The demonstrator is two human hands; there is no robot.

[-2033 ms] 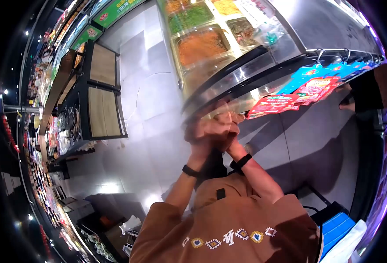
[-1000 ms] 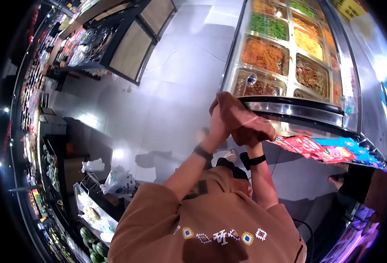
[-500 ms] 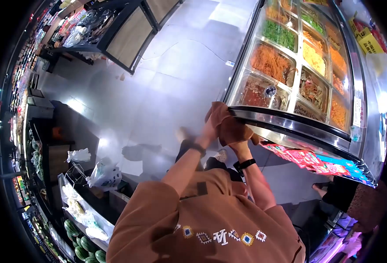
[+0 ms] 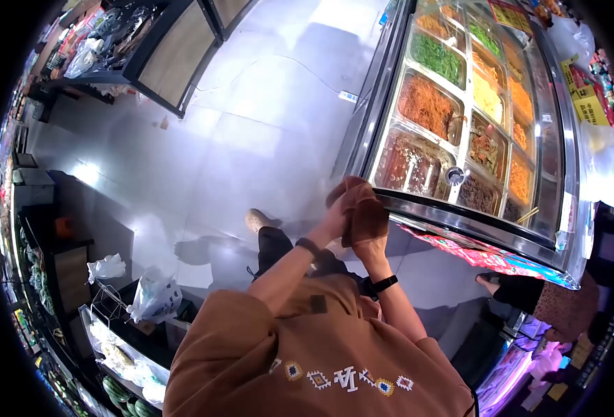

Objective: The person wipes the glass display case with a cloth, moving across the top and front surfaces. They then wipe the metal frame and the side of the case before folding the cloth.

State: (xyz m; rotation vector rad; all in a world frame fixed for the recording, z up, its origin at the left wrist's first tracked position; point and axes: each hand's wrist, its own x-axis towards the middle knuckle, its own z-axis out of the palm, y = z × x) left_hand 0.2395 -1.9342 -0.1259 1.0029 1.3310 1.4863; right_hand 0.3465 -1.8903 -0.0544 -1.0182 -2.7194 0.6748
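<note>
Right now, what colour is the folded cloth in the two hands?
Plain brown; the folded brown cloth shows best in the head view.

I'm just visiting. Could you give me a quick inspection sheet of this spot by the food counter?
Surface: glass-topped steel food counter, trays of food inside.
Job's things: folded brown cloth, held by the counter's near edge.
Clutter: red and blue packets hanging below the rim.
Hands: left hand and right hand both grip the cloth.
Cables: thin line on grey floor, cannot tell.
Surroundings: white plastic bags; another person's foot.
</note>
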